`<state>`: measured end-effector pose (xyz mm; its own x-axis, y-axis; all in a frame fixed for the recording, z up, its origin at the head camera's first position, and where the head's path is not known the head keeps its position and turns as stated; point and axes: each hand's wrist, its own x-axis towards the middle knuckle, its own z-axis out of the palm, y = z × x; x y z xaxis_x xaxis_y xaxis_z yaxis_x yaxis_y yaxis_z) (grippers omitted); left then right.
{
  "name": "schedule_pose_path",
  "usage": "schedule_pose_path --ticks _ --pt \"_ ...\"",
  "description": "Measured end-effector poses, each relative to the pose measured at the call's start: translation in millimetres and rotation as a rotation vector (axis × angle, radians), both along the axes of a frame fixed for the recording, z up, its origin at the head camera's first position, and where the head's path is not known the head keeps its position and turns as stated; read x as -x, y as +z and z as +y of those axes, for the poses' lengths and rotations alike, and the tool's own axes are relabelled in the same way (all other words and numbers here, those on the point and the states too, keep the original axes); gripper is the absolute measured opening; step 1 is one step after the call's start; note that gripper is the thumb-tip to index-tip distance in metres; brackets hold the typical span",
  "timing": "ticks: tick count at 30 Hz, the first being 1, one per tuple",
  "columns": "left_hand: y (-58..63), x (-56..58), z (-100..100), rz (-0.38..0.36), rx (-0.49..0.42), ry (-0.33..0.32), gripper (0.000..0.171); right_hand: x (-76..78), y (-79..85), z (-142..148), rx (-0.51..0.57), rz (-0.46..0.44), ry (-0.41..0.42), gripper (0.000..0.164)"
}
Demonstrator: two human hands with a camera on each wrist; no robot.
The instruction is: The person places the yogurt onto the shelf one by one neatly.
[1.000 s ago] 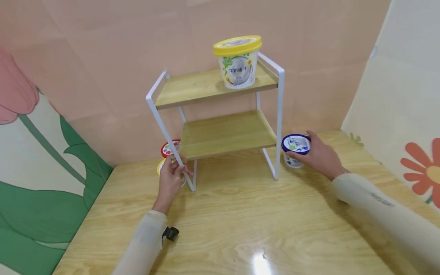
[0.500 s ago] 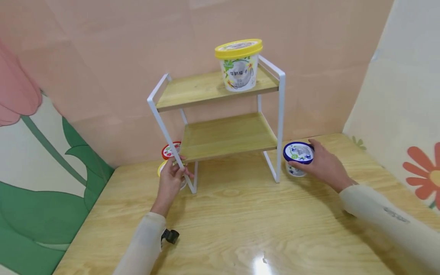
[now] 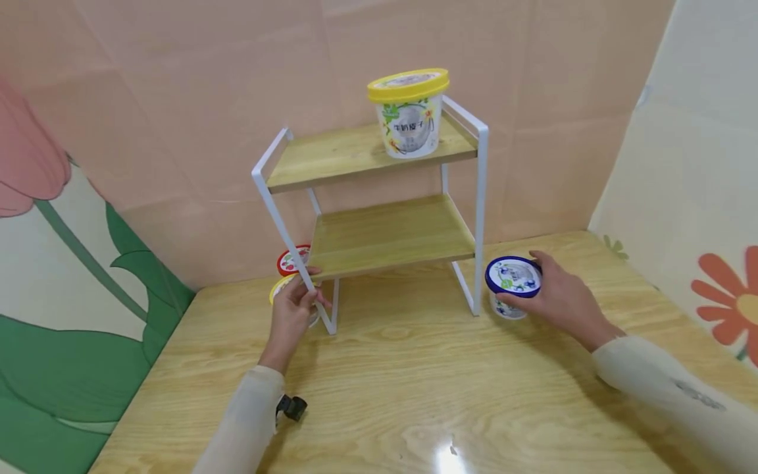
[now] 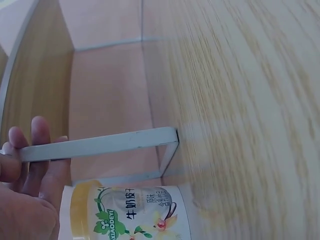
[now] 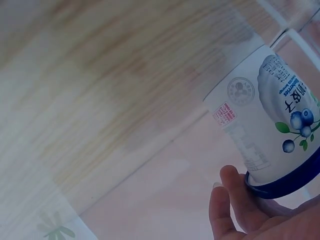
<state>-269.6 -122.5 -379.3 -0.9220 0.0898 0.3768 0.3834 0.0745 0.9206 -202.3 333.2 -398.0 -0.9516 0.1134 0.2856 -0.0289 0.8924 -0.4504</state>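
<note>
Shelf leg is pinched by left grip; blue-lidded tub is clasped by wide-spread right grip, toward tabletop's back right corner. Lower yellow-lidded tub is read clearly in left wrist view, mostly hidden in head view.

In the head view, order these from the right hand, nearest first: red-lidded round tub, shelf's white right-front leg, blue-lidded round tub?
1. Blue-lidded round tub: in the right hand.
2. White right-front leg: just left.
3. Red-lidded round tub: far left.
</note>
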Motion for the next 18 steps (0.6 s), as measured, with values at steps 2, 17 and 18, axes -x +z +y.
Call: schedule_pose_path --ticks 2,17,18 --pt "-1.1 0.7 -4 -0.003 0.007 0.003 0.038 -0.1 -2.1 -4 0.0 -0.001 0.011 0.112" --pt "-4.6 6.6 -5 0.028 0.018 -0.021 0.036 -8.1 -0.6 -9 -0.036 0.024 0.033 0.113" --pt "-4.3 7.3 -5 0.026 0.022 -0.023 0.037 -9.2 -0.6 -9 -0.036 0.03 0.034 0.113"
